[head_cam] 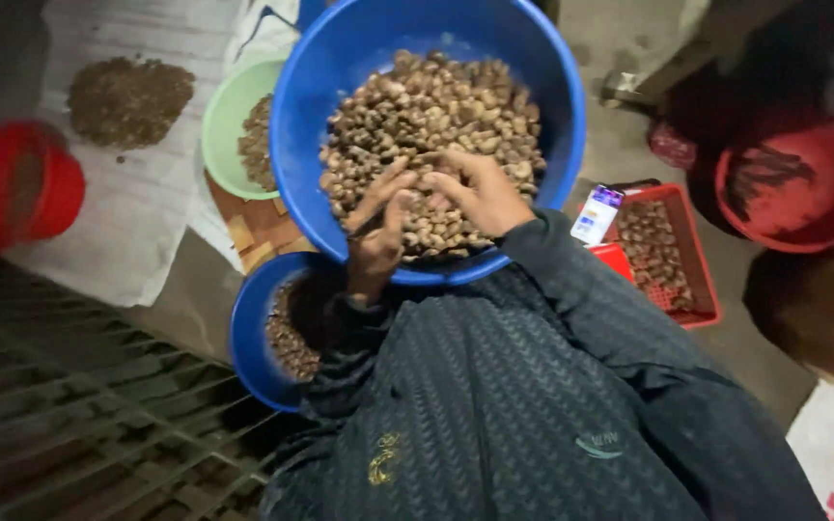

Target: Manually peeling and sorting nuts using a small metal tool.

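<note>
Blue round plastic basin rests against the lap, so both hands, left hand and right hand, half-curled, finger its heaped brown nuts.

Dim light falls on a bare grey concrete floor, with a white sheet spread at one side and a dark metal grate beside it.

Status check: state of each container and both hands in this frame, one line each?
Large blue basin: heaped with nuts.
Left hand: bare, fingers in the nuts.
Right hand: bare, resting on the nuts.
Small blue bowl: partly filled, beneath the basin.
Green bowl: partly filled.
Red crate: holds nuts.
Left red bucket: blurred, contents unclear.
</note>
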